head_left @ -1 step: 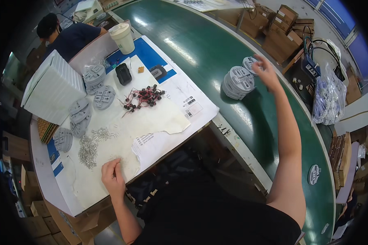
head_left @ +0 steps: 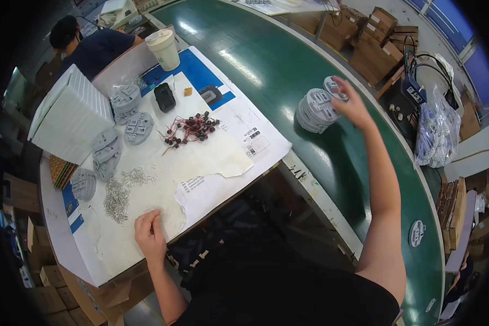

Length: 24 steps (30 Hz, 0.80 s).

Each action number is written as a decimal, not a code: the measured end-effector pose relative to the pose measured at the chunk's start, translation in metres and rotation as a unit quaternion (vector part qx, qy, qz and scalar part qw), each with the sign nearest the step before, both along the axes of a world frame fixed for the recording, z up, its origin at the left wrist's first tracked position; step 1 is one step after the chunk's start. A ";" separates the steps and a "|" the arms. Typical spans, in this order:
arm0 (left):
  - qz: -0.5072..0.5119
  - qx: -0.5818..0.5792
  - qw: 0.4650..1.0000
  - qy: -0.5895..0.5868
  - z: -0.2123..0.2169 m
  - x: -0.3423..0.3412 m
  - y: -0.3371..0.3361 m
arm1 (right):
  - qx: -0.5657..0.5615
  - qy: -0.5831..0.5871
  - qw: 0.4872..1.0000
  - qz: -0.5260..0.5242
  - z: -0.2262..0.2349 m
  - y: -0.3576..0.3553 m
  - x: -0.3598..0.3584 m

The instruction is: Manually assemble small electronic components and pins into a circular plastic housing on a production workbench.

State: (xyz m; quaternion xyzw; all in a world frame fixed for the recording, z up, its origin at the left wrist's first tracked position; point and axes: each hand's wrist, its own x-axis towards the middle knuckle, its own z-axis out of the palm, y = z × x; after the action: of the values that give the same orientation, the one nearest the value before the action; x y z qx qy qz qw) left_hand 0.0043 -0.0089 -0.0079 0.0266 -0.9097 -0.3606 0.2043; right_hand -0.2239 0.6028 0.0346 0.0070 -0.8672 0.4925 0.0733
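Note:
My right hand (head_left: pixel 353 108) reaches out over the green belt, its thumb and fingers curved around the edge of a grey round plastic plate (head_left: pixel 330 85). Just in front of that plate stands a stack of similar grey plates (head_left: pixel 313 113). On the white-covered worktable, my left hand (head_left: pixel 150 234) rests near the front edge with its fingers curled together; whatever is between them is hidden. Beyond it lies a pile of small silvery pins (head_left: pixel 116 202). Several more grey round plates (head_left: pixel 138 128) sit in heaps on the left, and small black parts with red wires (head_left: pixel 193 130) lie further back.
A lidded cup (head_left: pixel 163 51), a black case (head_left: pixel 164 98) and a stack of white trays (head_left: pixel 70 117) stand on the table. Another grey plate (head_left: pixel 417 233) lies on the belt at right. Beyond the belt are cartons (head_left: pixel 376 51) and a plastic bag (head_left: pixel 439 133). A person (head_left: pixel 95 49) sits at far left.
My right hand has moved slightly left and nearer, its fingers now over the edge of the grey round plate, which has shifted a little. My left hand stays in place.

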 end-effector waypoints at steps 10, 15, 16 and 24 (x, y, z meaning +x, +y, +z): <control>-0.022 -0.025 0.999 0.038 0.006 -0.006 0.006 | 0.232 -0.064 0.966 -0.092 0.016 -0.086 0.087; -0.015 -0.016 0.998 0.056 0.008 -0.003 0.006 | 0.203 -0.028 0.975 -0.085 0.010 -0.092 0.069; -0.018 -0.018 0.998 0.059 0.008 -0.004 0.006 | 0.176 0.017 0.982 -0.064 0.005 -0.093 0.056; -0.016 -0.011 0.998 0.066 0.008 -0.005 0.006 | 0.180 0.084 0.978 0.065 0.032 -0.240 -0.065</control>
State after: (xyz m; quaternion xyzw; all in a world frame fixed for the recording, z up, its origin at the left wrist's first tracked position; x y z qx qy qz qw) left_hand -0.0012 -0.0028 0.0000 -0.0135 -0.8985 -0.3548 0.2581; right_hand -0.2892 0.3624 0.0663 0.1177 -0.9299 0.3301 0.1116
